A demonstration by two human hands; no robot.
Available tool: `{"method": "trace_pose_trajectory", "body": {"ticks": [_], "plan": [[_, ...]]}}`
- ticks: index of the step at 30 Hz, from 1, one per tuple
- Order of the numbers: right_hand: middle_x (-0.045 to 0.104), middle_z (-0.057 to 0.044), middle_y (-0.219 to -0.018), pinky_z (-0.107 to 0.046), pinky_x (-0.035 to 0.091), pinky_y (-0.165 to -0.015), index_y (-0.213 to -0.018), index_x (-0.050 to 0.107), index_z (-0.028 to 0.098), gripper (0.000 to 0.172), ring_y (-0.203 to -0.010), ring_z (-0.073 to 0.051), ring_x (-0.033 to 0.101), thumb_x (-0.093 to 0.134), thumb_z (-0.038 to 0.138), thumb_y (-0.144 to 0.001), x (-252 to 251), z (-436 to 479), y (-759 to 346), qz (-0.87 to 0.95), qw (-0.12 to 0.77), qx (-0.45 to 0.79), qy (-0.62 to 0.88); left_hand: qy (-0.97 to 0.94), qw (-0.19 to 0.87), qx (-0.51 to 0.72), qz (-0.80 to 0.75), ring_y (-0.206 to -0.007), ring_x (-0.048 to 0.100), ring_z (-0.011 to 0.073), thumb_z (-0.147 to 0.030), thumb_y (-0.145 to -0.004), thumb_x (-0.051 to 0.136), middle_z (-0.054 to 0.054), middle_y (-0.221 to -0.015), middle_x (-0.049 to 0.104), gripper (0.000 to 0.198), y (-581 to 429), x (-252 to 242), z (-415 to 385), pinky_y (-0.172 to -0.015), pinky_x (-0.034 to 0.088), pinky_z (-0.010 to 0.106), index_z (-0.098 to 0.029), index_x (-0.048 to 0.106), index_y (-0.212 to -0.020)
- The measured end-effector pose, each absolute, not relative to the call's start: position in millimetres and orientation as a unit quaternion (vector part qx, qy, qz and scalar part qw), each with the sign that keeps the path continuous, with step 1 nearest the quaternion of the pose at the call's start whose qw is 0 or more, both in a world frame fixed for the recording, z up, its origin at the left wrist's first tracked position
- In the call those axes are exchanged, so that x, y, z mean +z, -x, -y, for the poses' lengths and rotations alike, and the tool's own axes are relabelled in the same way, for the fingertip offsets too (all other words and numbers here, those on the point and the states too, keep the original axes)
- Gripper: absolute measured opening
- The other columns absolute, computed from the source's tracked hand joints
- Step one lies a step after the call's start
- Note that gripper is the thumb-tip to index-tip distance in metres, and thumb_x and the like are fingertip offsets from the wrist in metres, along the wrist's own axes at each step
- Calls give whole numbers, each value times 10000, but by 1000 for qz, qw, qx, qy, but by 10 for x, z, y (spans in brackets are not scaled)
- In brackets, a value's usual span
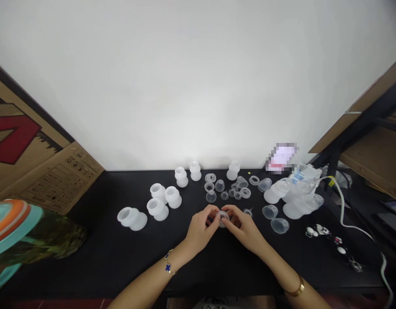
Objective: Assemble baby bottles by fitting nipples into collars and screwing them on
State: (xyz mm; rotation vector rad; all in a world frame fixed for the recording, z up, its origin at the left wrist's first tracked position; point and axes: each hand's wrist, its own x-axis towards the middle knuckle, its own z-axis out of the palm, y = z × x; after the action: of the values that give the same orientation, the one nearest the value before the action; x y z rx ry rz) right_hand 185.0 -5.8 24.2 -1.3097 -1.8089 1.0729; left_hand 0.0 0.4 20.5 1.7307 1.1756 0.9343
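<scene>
Both my hands meet at the middle of the black table [98,253], pinching one small clear plastic cup-shaped part [222,218] between their fingertips. My left hand [202,229] grips its left side, and a bracelet with a blue charm sits on that wrist. My right hand [244,227] grips its right side, with a gold bangle further down the arm. Just beyond my fingers lie several small clear rings and cups [231,188].
Several white frosted bottle-shaped pieces [159,201] stand to the left and along the back. A pile of clear funnel parts [294,197] lies right, with a white cable [352,223] and small white and black bits [326,234]. Cardboard boxes [40,163] lean at left, a shelf [371,141] at right.
</scene>
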Motion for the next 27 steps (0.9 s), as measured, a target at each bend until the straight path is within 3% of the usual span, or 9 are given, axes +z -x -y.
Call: {"method": "trace_pose_trajectory", "body": {"ticks": [6,17,22,27], "plan": [[672,3,-758,-241,424,-526,-1224,623,224,356,-594,-140,578,575,449,-953,249,54,-1845,699,310,404,502,-693,389,384,-470,-812,700,168,-320,-977,516,5,-896,735,138,-1,219,16,-693,532,254,-240,626,-995],[688,-13,-868,-235,446,-539,-1281,573,222,402,-604,-129,581,581,445,-946,226,48,-1850,691,314,418,499,-724,320,378,-480,-866,666,175,-322,-986,496,14,-932,711,159,13,197,40,-749,528,275,-244,616,-1054],[680,-11,-825,-231,413,-525,-1075,652,218,293,-619,-137,574,566,470,-955,229,40,-1854,691,310,410,508,-723,326,375,-480,-880,671,184,-349,-969,537,20,-951,718,160,20,182,22,-749,536,285,-246,626,-1054],[654,0,-750,-233,384,-518,-950,681,210,308,-603,-135,545,557,492,-960,218,44,-1860,698,315,400,503,-723,336,376,-473,-872,679,184,-373,-971,538,17,-948,726,188,21,174,18,-737,539,281,-250,638,-1071]]}}
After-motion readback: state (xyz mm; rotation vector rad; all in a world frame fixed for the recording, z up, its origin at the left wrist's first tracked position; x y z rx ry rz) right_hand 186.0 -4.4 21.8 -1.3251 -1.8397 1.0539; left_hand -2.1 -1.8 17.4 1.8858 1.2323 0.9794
